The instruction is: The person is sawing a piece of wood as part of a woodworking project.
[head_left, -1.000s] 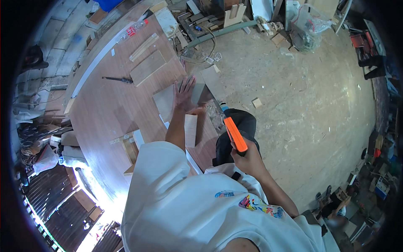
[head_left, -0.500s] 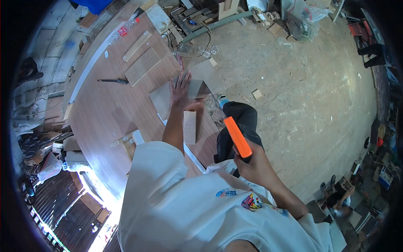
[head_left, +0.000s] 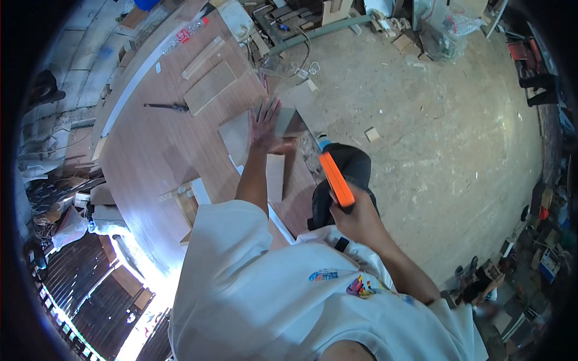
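My left hand [head_left: 264, 125] presses flat, fingers spread, on a greyish board [head_left: 236, 133] at the table's right edge. Just below that hand, on the near side, stands a pale wooden block [head_left: 275, 178]. My right hand [head_left: 356, 212] is closed round an orange tool [head_left: 336, 179] with a black part near the grip. I cannot make out its exact kind. The tool is held over my dark-trousered leg [head_left: 352, 165], to the right of the table and apart from the board.
On the wood-coloured table [head_left: 138, 156] lie a flat panel [head_left: 209, 88], thin strips [head_left: 203, 58], a dark slim tool [head_left: 165, 106] and a plastic bottle [head_left: 191, 30]. Wood offcuts [head_left: 373, 134] are on the concrete floor [head_left: 439, 162]. Another person [head_left: 481, 286] sits at the far right.
My right hand has shifted slightly left and up with the orange tool, which is tilted a little more upright. My left hand stays on the board. The whole view has shifted slightly.
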Available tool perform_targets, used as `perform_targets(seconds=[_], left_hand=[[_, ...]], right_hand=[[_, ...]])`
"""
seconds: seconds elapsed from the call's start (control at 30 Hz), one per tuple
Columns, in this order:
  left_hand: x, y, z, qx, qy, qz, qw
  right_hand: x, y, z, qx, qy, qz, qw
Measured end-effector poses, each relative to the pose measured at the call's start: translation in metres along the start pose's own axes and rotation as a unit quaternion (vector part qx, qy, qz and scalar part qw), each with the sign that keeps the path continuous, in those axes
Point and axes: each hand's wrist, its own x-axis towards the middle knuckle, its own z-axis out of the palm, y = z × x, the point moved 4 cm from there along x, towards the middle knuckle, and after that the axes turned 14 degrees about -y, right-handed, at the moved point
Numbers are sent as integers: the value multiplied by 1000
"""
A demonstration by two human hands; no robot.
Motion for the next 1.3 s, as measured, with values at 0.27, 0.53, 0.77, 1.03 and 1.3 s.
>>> perform_targets(seconds=[0.27, 0.53, 0.77, 1.03, 1.3], left_hand=[[24, 3, 3, 157, 72, -23, 985], [7, 0, -4, 0, 29, -12, 1000], [24, 9, -6, 14, 36, -6, 999], [9, 0, 5, -15, 83, 32, 996], [18, 9, -5, 6, 14, 10, 1000]], right_hand=[[65, 42, 5, -66, 23, -12, 997], [-29, -11, 6, -25, -9, 8, 1000], [110, 78, -9, 1, 32, -31, 999], [1, 23, 1, -55, 23, -61, 996], [51, 37, -3, -45, 21, -16, 999]])
